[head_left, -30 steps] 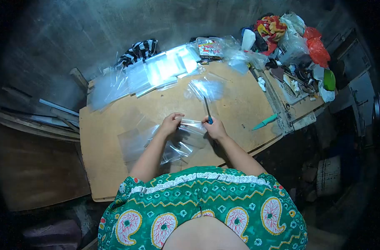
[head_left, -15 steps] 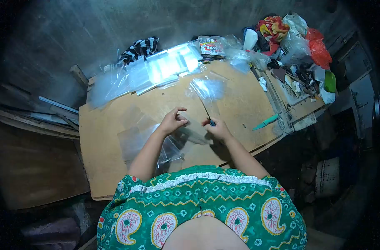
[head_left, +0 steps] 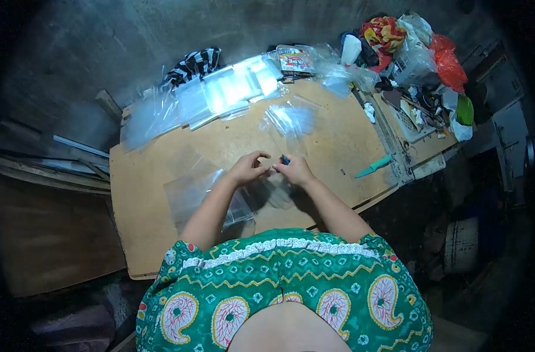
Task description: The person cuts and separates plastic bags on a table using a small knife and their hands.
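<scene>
My left hand is closed, thumb and fingers pinching the upper edge of a clear plastic sheet. Close beside it, my right hand is closed around a small tool with a blue handle; its kind is hard to make out. The right fingertips meet the left ones at the sheet's edge. Under my left forearm lie more clear plastic sheets. Beyond my hands is a small pile of clear plastic pieces.
Stacked clear plastic lines the back of the wooden table. A box stands beside it. A green knife lies at the right edge. Further right are a cluttered tray and a red plastic bag.
My right hand has moved left and slightly up, its fingertips now against my left hand's. The tool's thin dark shaft, visible before, no longer shows clearly. The plastic sheet hangs lower between my hands.
</scene>
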